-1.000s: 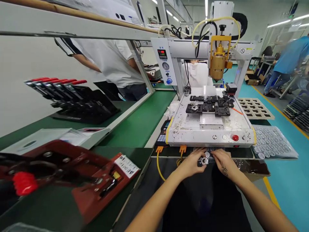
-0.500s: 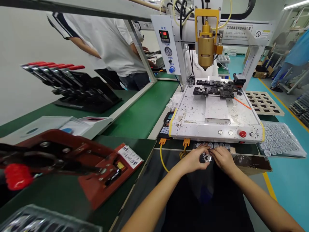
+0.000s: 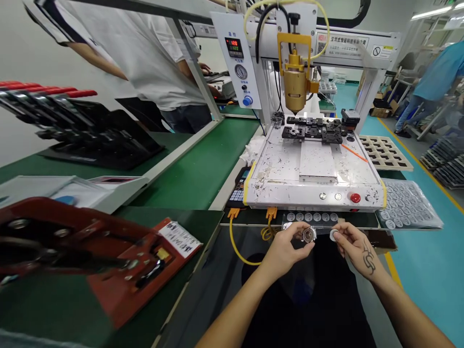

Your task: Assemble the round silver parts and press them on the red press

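Between its thumb and fingers, my left hand grips a round metal watch case with a dark ring inside. To its right, my right hand pinches a small white disc by its edge. The two hands are apart, in front of the dispensing machine. Just behind them a row of several round white discs lies along the table edge.
A white dispensing machine with a brass nozzle stands ahead. Yellow cables hang at its front left. A red hand press is at left. A tray of discs lies right. A person stands beyond.
My right hand has moved right, away from my left hand, and now shows a white disc in its fingers. The view has shifted slightly to the right.
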`<state>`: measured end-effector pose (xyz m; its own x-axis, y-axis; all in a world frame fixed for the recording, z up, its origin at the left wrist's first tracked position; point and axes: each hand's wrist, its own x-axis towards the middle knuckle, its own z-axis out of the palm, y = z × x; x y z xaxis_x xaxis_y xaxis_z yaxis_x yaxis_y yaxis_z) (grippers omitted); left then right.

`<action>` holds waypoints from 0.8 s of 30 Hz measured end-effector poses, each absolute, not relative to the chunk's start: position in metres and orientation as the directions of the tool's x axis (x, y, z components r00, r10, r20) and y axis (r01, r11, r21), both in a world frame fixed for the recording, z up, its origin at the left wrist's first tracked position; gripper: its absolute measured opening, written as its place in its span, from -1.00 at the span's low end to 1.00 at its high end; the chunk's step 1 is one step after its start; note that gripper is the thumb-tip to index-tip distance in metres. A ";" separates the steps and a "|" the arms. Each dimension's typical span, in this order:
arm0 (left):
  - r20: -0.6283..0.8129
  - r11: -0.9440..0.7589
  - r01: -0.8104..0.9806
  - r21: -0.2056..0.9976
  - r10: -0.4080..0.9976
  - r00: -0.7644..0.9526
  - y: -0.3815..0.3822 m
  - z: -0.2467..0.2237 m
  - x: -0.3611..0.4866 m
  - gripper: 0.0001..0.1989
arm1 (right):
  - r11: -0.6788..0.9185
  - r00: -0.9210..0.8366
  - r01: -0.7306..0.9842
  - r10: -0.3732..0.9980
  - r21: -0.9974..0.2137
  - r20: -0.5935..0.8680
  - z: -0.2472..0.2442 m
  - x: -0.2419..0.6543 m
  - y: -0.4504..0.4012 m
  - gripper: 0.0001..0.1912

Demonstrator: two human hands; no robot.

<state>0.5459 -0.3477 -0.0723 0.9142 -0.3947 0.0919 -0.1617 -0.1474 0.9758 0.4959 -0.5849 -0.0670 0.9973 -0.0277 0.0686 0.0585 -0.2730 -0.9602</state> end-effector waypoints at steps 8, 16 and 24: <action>-0.274 0.364 0.398 0.842 -0.346 0.897 -0.340 -0.051 0.499 -0.43 | 0.120 0.979 -0.198 0.078 -0.973 -0.189 -0.058 0.490 -0.561 -0.65; -0.314 0.473 0.450 0.757 -0.341 0.886 -0.331 -0.033 0.484 -0.44 | 0.172 0.965 -0.246 0.137 -0.954 -0.224 -0.057 0.480 -0.560 -0.69; -0.286 0.485 0.408 0.773 -0.307 0.908 -0.332 -0.030 0.475 -0.48 | 0.182 0.931 -0.318 0.246 -0.931 -0.270 -0.044 0.474 -0.565 -0.67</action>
